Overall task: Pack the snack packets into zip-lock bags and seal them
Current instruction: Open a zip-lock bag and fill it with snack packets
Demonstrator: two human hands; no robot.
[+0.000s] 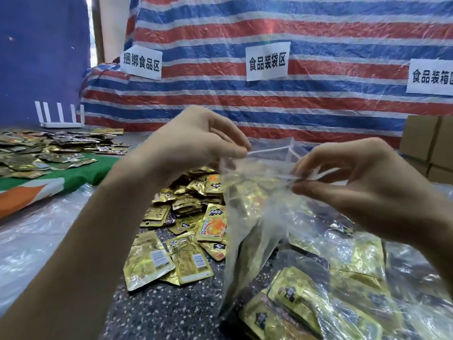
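A clear zip-lock bag (252,217) hangs in the air at the middle of the view, with gold snack packets showing through its upper part. My left hand (193,141) pinches the bag's top edge at its left corner. My right hand (362,182) pinches the same edge at the right end, between thumb and fingertips. The zip strip stretches between both hands. Beneath the bag lies a heap of loose gold and orange snack packets (186,217) on the speckled dark table (166,310).
Filled clear bags of gold packets (331,303) lie at the lower right. More packets (44,150) are spread on a green cloth at the left. A white router (61,119) stands behind them. Cardboard boxes (431,143) are stacked at the right. A striped tarp with paper signs hangs behind.
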